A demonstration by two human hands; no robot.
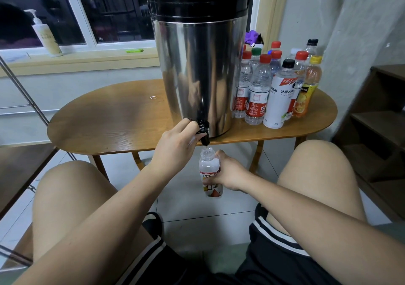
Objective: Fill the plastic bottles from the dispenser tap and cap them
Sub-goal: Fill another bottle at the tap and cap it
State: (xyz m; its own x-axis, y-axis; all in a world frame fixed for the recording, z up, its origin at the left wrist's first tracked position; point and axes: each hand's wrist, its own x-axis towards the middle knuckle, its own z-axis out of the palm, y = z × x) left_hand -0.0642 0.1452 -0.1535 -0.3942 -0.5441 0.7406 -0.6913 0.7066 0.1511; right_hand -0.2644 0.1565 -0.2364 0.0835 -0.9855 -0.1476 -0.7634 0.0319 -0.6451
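One plastic bottle (208, 165) is in play in the head view. It has no cap and stands upright, its long axis vertical and its open mouth pointing straight up, just below the spout of the black dispenser tap (203, 131). It hangs in the air off the front edge of the table (109, 127), above the tiled floor and between the person's knees. Its upper part is clear. A white, red and orange printed label wraps the lower body. How far it is filled cannot be told. A short pale stream shows between spout and mouth.

The right hand (230, 175) grips the bottle from its right side, fingers and thumb wrapped tight around the labelled body. The left hand (175, 144) reaches in from the left, its fingers curled onto the tap's lever.

The steel dispenser (197, 65), with a black lid, stands on the oval wooden table. Just beside it, to the right, is a cluster of capped bottles (278, 87), upright, with red, green, black and yellow caps. A pump bottle (46, 37) stands on the windowsill (87, 59) behind.
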